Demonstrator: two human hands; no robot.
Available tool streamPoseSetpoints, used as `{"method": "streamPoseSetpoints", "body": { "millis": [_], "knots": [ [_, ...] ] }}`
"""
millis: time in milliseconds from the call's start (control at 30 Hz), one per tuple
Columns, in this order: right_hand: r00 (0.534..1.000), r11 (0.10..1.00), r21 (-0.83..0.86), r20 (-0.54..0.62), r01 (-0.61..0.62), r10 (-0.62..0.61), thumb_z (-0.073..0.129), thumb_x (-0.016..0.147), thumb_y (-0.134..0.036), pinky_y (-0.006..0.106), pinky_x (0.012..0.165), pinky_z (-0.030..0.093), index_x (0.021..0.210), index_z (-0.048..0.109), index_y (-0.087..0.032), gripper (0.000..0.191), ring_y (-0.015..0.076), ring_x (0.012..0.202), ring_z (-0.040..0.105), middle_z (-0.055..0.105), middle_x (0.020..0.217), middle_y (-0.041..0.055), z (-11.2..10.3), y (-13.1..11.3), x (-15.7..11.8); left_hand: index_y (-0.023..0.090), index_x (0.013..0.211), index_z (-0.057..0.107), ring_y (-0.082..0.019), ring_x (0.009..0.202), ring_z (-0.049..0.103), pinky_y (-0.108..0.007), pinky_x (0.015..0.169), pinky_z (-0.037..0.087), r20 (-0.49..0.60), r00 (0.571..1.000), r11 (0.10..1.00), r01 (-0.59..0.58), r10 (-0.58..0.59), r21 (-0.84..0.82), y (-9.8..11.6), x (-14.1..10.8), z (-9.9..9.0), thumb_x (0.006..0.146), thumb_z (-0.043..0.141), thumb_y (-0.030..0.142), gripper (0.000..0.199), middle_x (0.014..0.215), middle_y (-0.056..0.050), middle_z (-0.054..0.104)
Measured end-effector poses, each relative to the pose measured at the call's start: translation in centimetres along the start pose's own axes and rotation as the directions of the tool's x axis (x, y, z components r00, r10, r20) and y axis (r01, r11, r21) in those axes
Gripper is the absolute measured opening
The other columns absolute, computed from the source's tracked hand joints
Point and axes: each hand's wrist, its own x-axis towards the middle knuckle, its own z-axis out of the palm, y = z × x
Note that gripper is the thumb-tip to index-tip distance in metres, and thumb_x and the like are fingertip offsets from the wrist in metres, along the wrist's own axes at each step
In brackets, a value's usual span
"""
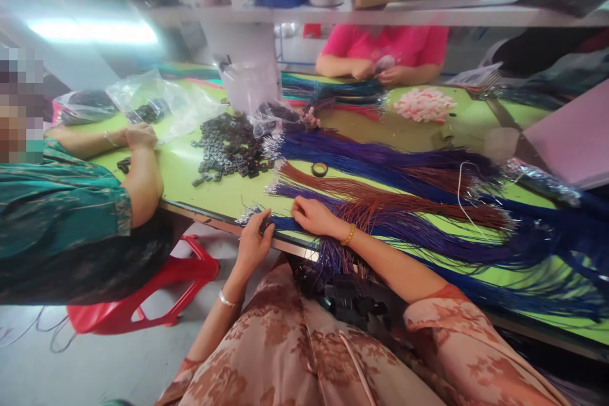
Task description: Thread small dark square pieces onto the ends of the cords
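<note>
At the table's near edge, my left hand is closed with thumb and forefinger around a small black connector housing. Just to its right, my right hand is pinched, and a thin wire end shows at its fingertips. Beneath and beside both hands lies a bundle of blue wires with silvery crimped ends. Brown wires and purple wires stretch rightward behind my right hand. More dark housings rest in my lap.
A heap of black connectors spreads on the green table, near a tape roll. Pale pieces lie farther back. One co-worker's arms rest at left; another person in pink sits opposite. A red stool stands lower left.
</note>
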Motion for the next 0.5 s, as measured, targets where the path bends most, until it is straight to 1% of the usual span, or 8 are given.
{"method": "streamPoseSetpoints", "body": {
  "millis": [67,100,167,200,267,333,433,500],
  "knots": [
    [0.999,0.977,0.213,-0.038,0.001,0.007,0.05,0.08,-0.016,0.022,0.059,0.034,0.085,0.056,-0.016,0.007,0.01,0.06,0.048,0.06,0.071,-0.0005,0.1,0.5,0.3,0.018,0.117,0.059,-0.019,0.09,0.063,-0.034,0.08,0.053,-0.007,0.993,0.98,0.115,-0.118,-0.164,0.0,0.0,0.1,0.081,0.063,0.029,0.038,0.104,-0.009,0.065],
    [0.999,0.949,0.314,-0.052,0.005,0.012,0.051,0.078,-0.016,0.021,0.058,0.034,0.083,0.055,-0.016,0.007,0.0091,0.058,0.046,0.058,0.069,-0.0018,0.1,0.6,0.5,0.017,0.115,0.06,-0.018,0.086,0.064,-0.031,0.075,0.054,0.0,0.984,0.95,0.17,-0.176,-0.263,0.1,0.1,0.1,0.079,0.065,0.03,0.039,0.1,-0.008,0.066],
    [0.997,0.884,0.466,-0.077,0.014,0.024,0.052,0.076,-0.019,0.02,0.056,0.035,0.08,0.055,-0.016,0.007,0.0084,0.057,0.044,0.055,0.068,-0.0031,0.2,0.7,0.7,0.017,0.11,0.061,-0.016,0.081,0.065,-0.028,0.07,0.054,0.025,0.965,0.86,0.244,-0.261,-0.448,0.6,0.5,0.0,0.075,0.07,0.032,0.039,0.094,-0.005,0.065],
    [0.996,0.858,0.514,-0.086,0.023,0.024,0.053,0.075,-0.021,0.02,0.056,0.035,0.08,0.055,-0.015,0.008,0.0083,0.057,0.044,0.055,0.067,-0.0034,0.2,0.6,0.8,0.017,0.108,0.062,-0.015,0.08,0.065,-0.027,0.07,0.054,0.037,0.956,0.809,0.265,-0.29,-0.525,1.0,0.7,-0.1,0.073,0.073,0.032,0.04,0.093,-0.005,0.066],
    [0.995,0.83,0.556,-0.098,0.041,0.017,0.055,0.076,-0.025,0.02,0.056,0.035,0.08,0.056,-0.015,0.011,0.0083,0.058,0.044,0.054,0.066,-0.0036,0.2,0.2,0.8,0.018,0.109,0.062,-0.015,0.083,0.067,-0.026,0.073,0.054,0.071,0.941,0.701,0.296,-0.332,-0.648,1.7,1.3,-0.1,0.071,0.075,0.031,0.042,0.094,-0.005,0.066],
    [0.994,0.833,0.55,-0.106,0.051,0.01,0.056,0.076,-0.028,0.021,0.056,0.035,0.079,0.057,-0.015,0.014,0.0082,0.057,0.043,0.054,0.066,-0.0034,0.1,-0.2,0.7,0.018,0.111,0.063,-0.015,0.087,0.067,-0.028,0.08,0.054,0.126,0.925,0.596,0.331,-0.36,-0.731,2.1,1.9,-0.1,0.073,0.075,0.031,0.042,0.095,-0.005,0.067],
    [0.993,0.86,0.508,-0.114,0.04,0.022,0.056,0.077,-0.03,0.021,0.054,0.033,0.078,0.058,-0.015,0.015,0.0079,0.055,0.041,0.053,0.063,-0.0037,0.0,-0.6,0.4,0.018,0.109,0.063,-0.015,0.089,0.067,-0.031,0.087,0.053,0.219,0.902,0.47,0.386,-0.372,-0.793,2.3,2.5,0.2,0.074,0.074,0.028,0.038,0.094,-0.005,0.068],
    [0.991,0.879,0.475,-0.126,0.029,0.036,0.055,0.078,-0.029,0.02,0.053,0.032,0.075,0.058,-0.015,0.015,0.0078,0.054,0.04,0.052,0.061,-0.0041,0.0,-0.7,0.3,0.018,0.107,0.064,-0.015,0.088,0.067,-0.031,0.086,0.053,0.274,0.886,0.405,0.422,-0.375,-0.811,2.2,2.8,0.6,0.074,0.074,0.025,0.036,0.093,-0.005,0.068]
  ]
}}
